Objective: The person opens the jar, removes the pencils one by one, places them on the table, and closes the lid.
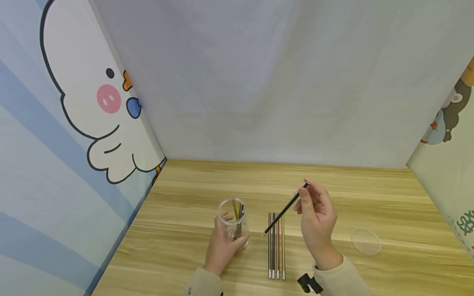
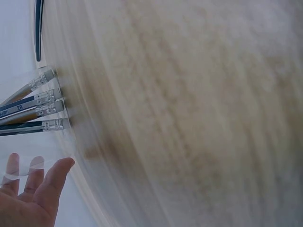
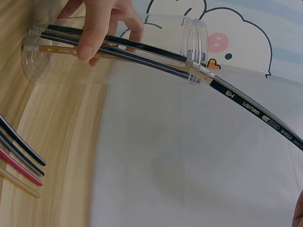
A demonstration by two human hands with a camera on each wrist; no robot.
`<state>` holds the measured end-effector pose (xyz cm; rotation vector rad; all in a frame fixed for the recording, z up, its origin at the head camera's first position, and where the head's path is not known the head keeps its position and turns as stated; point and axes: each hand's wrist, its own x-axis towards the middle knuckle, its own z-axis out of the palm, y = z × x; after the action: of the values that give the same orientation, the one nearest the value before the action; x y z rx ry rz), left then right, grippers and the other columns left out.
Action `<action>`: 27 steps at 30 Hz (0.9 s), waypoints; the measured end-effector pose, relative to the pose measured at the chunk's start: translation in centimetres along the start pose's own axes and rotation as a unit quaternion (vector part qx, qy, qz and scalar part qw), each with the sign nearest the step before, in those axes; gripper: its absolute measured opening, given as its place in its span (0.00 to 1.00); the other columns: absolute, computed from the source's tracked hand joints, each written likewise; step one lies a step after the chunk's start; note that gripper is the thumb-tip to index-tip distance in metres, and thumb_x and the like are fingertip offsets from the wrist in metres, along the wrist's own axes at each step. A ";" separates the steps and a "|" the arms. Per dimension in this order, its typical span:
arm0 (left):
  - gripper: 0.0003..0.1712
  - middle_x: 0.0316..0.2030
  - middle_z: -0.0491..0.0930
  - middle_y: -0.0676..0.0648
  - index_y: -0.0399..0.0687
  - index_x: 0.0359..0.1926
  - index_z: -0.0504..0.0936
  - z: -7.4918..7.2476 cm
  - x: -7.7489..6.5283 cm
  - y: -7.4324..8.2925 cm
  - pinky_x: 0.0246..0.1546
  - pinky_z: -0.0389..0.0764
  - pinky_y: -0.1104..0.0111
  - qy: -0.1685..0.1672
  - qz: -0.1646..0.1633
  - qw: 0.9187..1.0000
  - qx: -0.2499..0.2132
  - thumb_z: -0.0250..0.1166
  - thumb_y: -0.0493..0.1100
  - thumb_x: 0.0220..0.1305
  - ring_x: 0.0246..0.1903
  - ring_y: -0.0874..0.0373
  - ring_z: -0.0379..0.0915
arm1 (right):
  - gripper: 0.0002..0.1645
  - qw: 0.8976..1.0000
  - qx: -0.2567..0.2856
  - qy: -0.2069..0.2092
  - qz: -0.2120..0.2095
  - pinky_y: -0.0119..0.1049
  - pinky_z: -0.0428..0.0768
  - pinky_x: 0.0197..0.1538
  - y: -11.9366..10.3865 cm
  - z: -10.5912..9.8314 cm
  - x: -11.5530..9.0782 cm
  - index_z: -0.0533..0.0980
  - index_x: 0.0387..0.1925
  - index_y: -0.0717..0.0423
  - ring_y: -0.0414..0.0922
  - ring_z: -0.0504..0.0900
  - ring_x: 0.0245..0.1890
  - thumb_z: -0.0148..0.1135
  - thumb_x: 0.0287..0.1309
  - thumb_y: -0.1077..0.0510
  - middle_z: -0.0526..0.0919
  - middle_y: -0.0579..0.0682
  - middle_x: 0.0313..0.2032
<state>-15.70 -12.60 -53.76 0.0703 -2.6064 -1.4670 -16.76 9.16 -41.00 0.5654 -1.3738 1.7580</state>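
A clear jar (image 1: 243,235) stands on the table with several pencils (image 3: 137,58) leaning inside, eraser ends at the bottom. My left hand (image 1: 224,243) grips the jar's side, thumb on the near right and fingers behind. Between thumb and fingertips, my right hand (image 1: 319,216) pinches a dark pencil (image 1: 283,211) near its upper end. This pencil, marked HB in the right wrist view, slants down to the left, eraser end lowest. In that view its eraser end overlaps the jar's rim (image 3: 195,30); in the head view it is right of the jar.
Several pencils (image 1: 273,248) lie side by side between the hands, eraser ends towards me. A round clear lid (image 1: 365,241) lies flat to the right of my right hand. A pale curtain-like backdrop (image 1: 266,82) stands behind the table, with a cartoon-printed wall (image 1: 74,123) at left.
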 end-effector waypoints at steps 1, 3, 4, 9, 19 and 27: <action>0.51 0.62 0.75 0.42 0.48 0.67 0.59 0.0 0.0 0.0 0.61 0.73 0.39 0.000 -0.001 1.000 0.001 0.78 0.54 0.48 0.60 0.38 0.73 | 0.15 1.000 -0.004 -0.001 0.004 0.19 0.76 0.25 0.0 -0.2 -0.1 0.75 0.50 0.75 0.31 0.76 0.21 0.57 0.68 0.66 0.84 0.39 0.33; 0.51 0.62 0.75 0.41 0.48 0.67 0.59 -0.1 -0.1 0.0 0.61 0.73 0.39 -0.002 -0.001 1.000 0.001 0.78 0.54 0.48 0.60 0.37 0.73 | 0.14 1.000 -0.017 -0.002 0.010 0.19 0.76 0.24 0.2 -0.5 -0.2 0.77 0.51 0.72 0.30 0.76 0.21 0.57 0.68 0.66 0.84 0.38 0.33; 0.51 0.62 0.75 0.41 0.48 0.67 0.59 -0.1 -0.1 0.0 0.60 0.73 0.39 -0.003 0.001 1.000 0.001 0.78 0.54 0.48 0.60 0.37 0.73 | 0.14 1.000 -0.021 -0.004 0.013 0.19 0.76 0.24 0.3 -0.7 -0.2 0.77 0.51 0.70 0.30 0.76 0.21 0.57 0.68 0.66 0.84 0.38 0.33; 0.50 0.62 0.73 0.39 0.47 0.67 0.58 -0.3 -0.1 0.3 0.62 0.72 0.39 -0.013 0.009 1.000 -0.010 0.78 0.52 0.50 0.62 0.36 0.71 | 0.15 0.997 -0.072 -0.030 0.022 0.20 0.74 0.22 1.0 -1.7 -0.6 0.77 0.51 0.75 0.33 0.74 0.18 0.56 0.67 0.68 0.82 0.37 0.30; 0.50 0.62 0.73 0.36 0.46 0.66 0.57 -0.5 -0.1 0.5 0.63 0.71 0.39 -0.018 0.021 0.999 -0.016 0.78 0.50 0.50 0.62 0.35 0.70 | 0.17 0.976 -0.178 -0.058 0.109 0.23 0.70 0.17 2.6 -3.6 -1.6 0.78 0.53 0.71 0.33 0.72 0.16 0.57 0.63 0.74 0.81 0.36 0.31; 0.50 0.63 0.71 0.35 0.45 0.67 0.56 -0.6 -0.4 0.6 0.64 0.70 0.39 -0.023 0.019 0.999 -0.021 0.78 0.49 0.51 0.63 0.34 0.69 | 0.15 0.938 -0.187 -0.052 0.288 0.26 0.64 0.12 3.7 -4.7 -2.3 0.79 0.53 0.62 0.37 0.72 0.15 0.62 0.65 0.63 0.80 0.37 0.26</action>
<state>-15.22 -12.74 -53.02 -0.0184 -2.5962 -1.5288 -17.86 12.62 -46.36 0.0376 -2.0382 1.8448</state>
